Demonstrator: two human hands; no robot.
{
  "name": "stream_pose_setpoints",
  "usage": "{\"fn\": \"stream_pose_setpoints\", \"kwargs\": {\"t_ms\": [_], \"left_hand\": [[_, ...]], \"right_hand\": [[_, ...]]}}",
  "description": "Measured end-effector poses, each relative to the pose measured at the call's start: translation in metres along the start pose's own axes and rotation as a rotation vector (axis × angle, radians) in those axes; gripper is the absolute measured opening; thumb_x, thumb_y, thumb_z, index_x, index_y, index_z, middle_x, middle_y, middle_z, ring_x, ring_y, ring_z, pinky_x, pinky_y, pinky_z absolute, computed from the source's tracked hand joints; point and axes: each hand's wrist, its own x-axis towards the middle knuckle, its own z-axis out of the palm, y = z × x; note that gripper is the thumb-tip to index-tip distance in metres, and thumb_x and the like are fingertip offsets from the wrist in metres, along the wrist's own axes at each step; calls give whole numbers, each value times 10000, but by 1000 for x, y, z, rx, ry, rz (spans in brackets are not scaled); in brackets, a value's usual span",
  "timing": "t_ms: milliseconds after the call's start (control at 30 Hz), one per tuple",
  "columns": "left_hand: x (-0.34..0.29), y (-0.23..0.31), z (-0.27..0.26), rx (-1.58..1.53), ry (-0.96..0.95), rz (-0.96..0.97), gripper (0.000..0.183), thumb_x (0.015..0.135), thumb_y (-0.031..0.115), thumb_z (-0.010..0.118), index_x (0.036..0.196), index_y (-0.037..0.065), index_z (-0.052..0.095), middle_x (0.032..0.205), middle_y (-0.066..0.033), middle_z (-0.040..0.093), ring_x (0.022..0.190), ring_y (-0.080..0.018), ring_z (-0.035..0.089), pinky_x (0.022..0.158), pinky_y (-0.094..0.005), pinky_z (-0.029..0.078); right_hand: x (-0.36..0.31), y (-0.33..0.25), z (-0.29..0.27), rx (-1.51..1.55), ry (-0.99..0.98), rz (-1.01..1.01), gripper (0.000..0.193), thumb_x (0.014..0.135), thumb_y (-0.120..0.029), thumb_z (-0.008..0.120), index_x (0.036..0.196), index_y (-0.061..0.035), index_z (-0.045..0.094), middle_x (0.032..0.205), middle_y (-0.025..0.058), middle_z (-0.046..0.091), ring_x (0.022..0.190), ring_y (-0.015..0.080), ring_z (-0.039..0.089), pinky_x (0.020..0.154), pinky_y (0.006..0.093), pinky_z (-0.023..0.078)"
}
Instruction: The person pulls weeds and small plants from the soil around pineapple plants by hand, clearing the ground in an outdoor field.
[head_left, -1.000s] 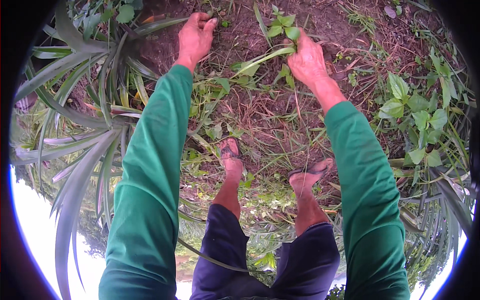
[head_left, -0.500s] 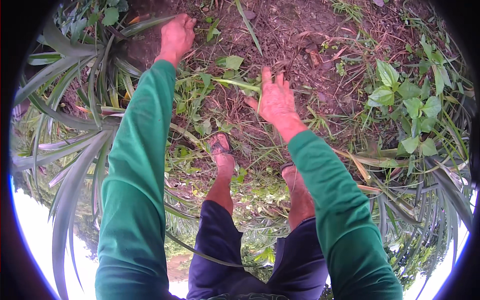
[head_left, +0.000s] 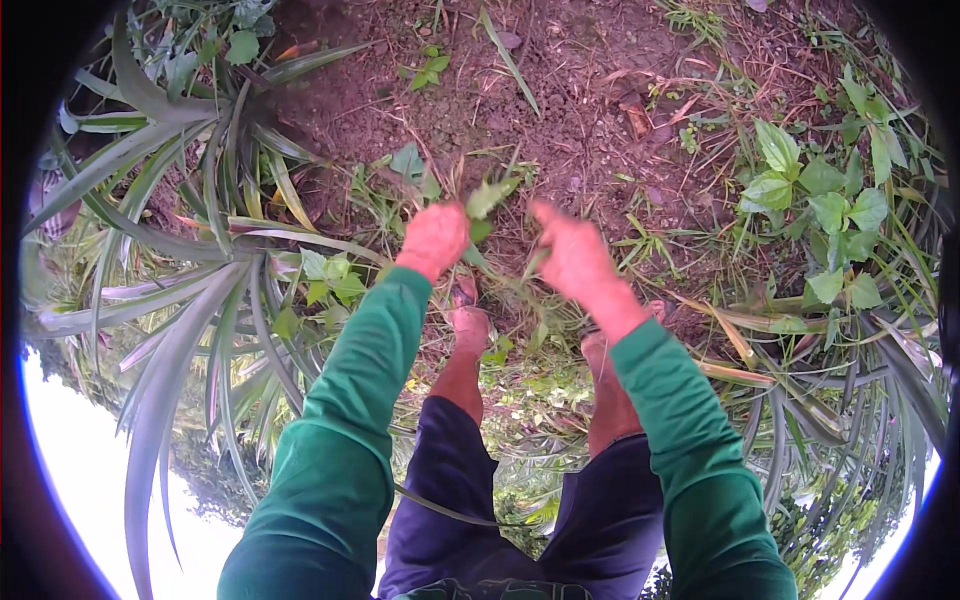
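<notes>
My left hand (head_left: 437, 235) is closed in front of my left foot, around a bunch of weeds. Broad green leaves (head_left: 490, 197) poke out beside its knuckles, and a few thin stems stick up above them. Just to the right, slightly blurred, is my right hand (head_left: 580, 258), its fingers curled and the index finger reaching furthest forward. Grassy weeds (head_left: 535, 285) hang under its thumb side. A small gap separates the two hands, low over reddish-brown soil (head_left: 560, 130).
Long spiky-leaved plants (head_left: 170, 380) crowd the left side, with more spiky leaves (head_left: 820, 410) at the right. A broad-leaved weed (head_left: 775, 175) grows at the right. A small seedling (head_left: 430, 68) and a loose grass blade (head_left: 510, 60) lie ahead. My feet stand among weeds.
My left hand has come back from the far left soil toward my body and rightward, beside the right hand. My right hand has drawn nearer and slightly right, its fingers more curled.
</notes>
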Motion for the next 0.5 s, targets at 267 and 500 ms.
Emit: {"fn": "stream_pose_setpoints", "kwargs": {"t_ms": [267, 500], "left_hand": [[-65, 8, -49, 8, -438, 17, 705, 761, 398, 756, 1314, 44, 499, 1050, -200, 670, 965, -339, 667, 831, -425, 548], [84, -51, -140, -264, 611, 66, 661, 793, 150, 743, 1369, 102, 423, 1143, -183, 605, 992, -354, 599, 882, -434, 500]], "right_hand": [[85, -2, -3, -381, -149, -76, 337, 914, -210, 543, 1247, -171, 574, 1008, 226, 664, 953, 386, 646, 848, 479, 522], [35, 16, 53, -25, 118, -61, 267, 941, -201, 489, 1017, -71, 709, 839, 201, 698, 647, 283, 695, 649, 401, 599]]}}
